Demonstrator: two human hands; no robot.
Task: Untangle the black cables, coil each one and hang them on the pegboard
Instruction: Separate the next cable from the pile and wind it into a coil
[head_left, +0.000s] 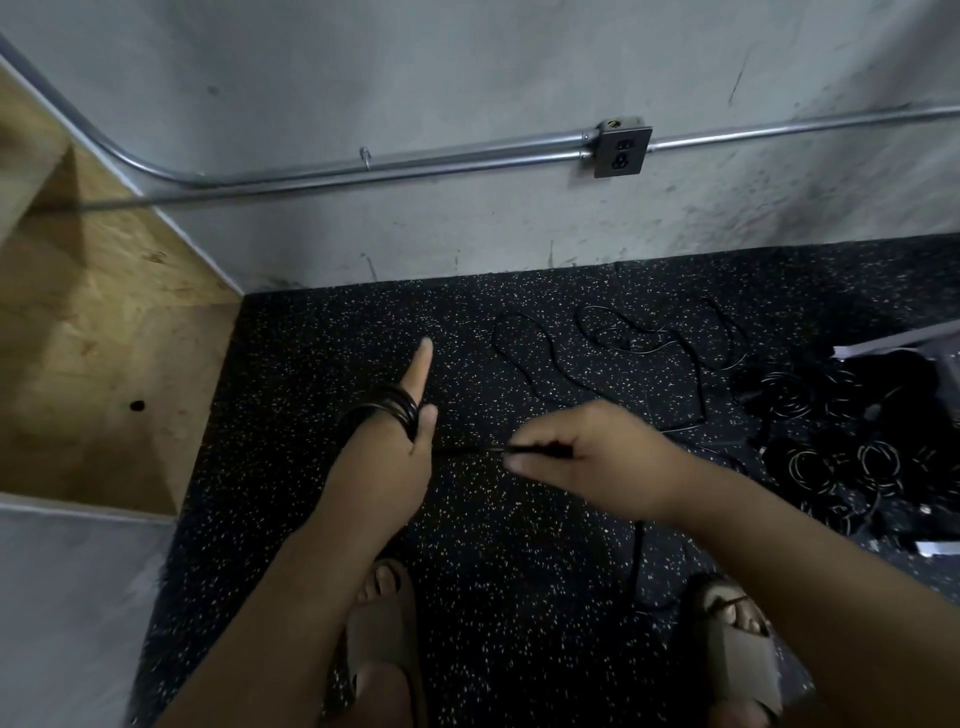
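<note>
My left hand (400, 441) is held out flat with its fingers straight, and a black cable (395, 410) is wound in several turns around the palm. A taut stretch of that cable runs right to my right hand (582, 452), which pinches it between thumb and fingers. From the right hand the cable drops to the speckled floor between my feet. More black cables (613, 348) lie loose and tangled on the floor ahead. A heap of coiled black cables (852, 457) lies at the right. No pegboard is in view.
A black speckled rubber floor (322, 364) meets a grey concrete wall carrying metal conduit (415, 161) and a power outlet (621, 148). A plywood box (104, 332) stands at the left. My sandalled feet (384, 639) are at the bottom. A flat grey object (904, 338) lies at the right edge.
</note>
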